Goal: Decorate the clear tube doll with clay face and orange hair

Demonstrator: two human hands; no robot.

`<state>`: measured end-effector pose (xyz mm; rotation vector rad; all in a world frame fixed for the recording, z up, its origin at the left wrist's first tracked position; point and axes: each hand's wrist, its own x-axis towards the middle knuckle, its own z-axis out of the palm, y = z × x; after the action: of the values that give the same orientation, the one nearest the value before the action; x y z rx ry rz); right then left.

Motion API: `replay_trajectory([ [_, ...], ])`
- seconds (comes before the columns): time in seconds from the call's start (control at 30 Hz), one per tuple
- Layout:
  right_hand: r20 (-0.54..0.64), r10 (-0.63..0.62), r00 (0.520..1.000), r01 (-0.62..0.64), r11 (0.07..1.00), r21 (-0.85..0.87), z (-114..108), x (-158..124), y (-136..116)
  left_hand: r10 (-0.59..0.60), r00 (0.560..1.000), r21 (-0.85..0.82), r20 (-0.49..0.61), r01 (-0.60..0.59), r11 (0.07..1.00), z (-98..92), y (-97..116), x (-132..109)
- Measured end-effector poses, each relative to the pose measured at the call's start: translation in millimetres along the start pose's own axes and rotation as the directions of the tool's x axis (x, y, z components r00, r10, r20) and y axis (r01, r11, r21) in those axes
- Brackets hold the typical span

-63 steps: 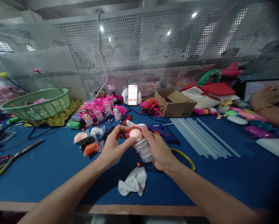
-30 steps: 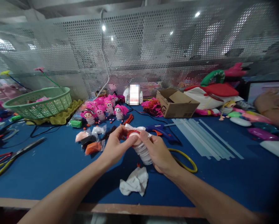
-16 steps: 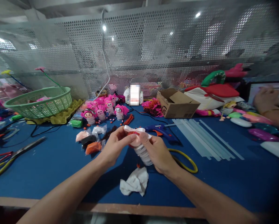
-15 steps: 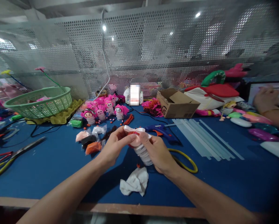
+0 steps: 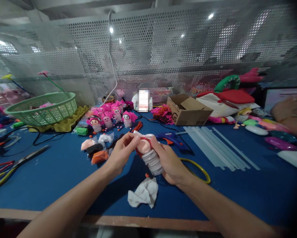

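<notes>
Between my hands is a small doll (image 5: 152,161) with a ribbed white body, a peach-coloured head and red yarn hair, tilted above the table. A white band or ribbon (image 5: 136,133) shows at the top of its head. My left hand (image 5: 123,150) is closed, thumb and fingers pinching the left edge of the head by the hair and ribbon. My right hand (image 5: 170,159) wraps the doll's right side, its thumb pressed at the head. Below the doll, a crumpled white cloth or tissue (image 5: 144,193) lies on the table. Fingers cover part of the hair.
Pink-haired dolls (image 5: 107,119) stand behind my left hand, near bagged clay lumps (image 5: 99,156). A blue glue gun (image 5: 174,140), glue sticks (image 5: 213,147) and a cardboard box (image 5: 188,110) are right. Scissors (image 5: 19,163) and a green basket (image 5: 43,109) are left. Someone's hand (image 5: 288,110) is far right.
My left fingers have shifted slightly left and down along the head. My right thumb has moved right, exposing more of the peach head. Less of the white ribbon shows now.
</notes>
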<state>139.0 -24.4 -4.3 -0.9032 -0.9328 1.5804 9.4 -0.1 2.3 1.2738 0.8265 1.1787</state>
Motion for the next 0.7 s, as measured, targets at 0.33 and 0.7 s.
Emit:
replay_trajectory([
  [0.33,-0.043,-0.115,0.992,0.118,0.988,0.104,-3.5,6.3,-4.2,0.100,0.995,0.347,-0.004,-0.092,0.933,7.4,-9.8,-7.9],
  [0.7,-0.016,-0.265,0.964,0.259,0.952,-0.162,-11.1,11.2,2.6,-0.091,0.996,0.096,0.024,0.088,0.991,13.2,-14.9,-6.9],
])
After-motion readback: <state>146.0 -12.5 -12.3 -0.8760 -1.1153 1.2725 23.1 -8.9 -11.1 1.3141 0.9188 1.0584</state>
